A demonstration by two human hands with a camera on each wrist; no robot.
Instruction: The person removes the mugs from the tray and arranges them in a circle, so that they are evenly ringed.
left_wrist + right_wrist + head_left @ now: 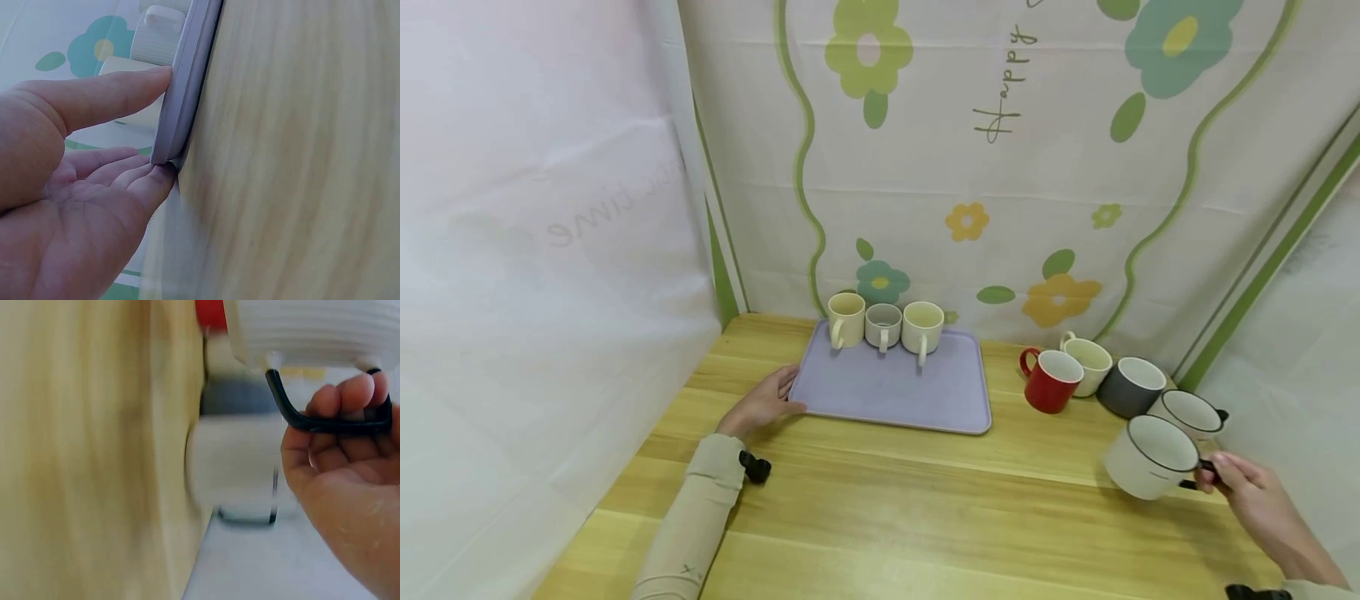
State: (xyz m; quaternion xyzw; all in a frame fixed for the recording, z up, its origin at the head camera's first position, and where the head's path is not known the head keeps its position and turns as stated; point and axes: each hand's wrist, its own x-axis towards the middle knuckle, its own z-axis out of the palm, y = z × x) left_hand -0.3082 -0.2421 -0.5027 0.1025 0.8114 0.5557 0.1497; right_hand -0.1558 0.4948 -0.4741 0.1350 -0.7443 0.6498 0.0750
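My right hand (1262,500) grips the black handle (331,425) of a white mug (1150,462) with a dark rim, its fingers curled through the handle. That mug is lifted off the table, mouth up and slightly tilted. At the left end of a pale purple tray (887,392), my left hand (763,404) holds the front left corner. Its thumb (119,97) touches the rim, and a fingertip reaches the lower edge. Along the tray's back stand a yellowish mug (847,321), a light grey mug (883,325) and a cream mug (922,327), handles toward me.
Right of the tray, a red mug (1052,382), a cream mug (1088,365), a dark grey mug (1131,387) and another white mug (1187,411) with a black handle stand in a slanting row. A flowered cloth (925,183) hangs behind the wooden table (887,508).
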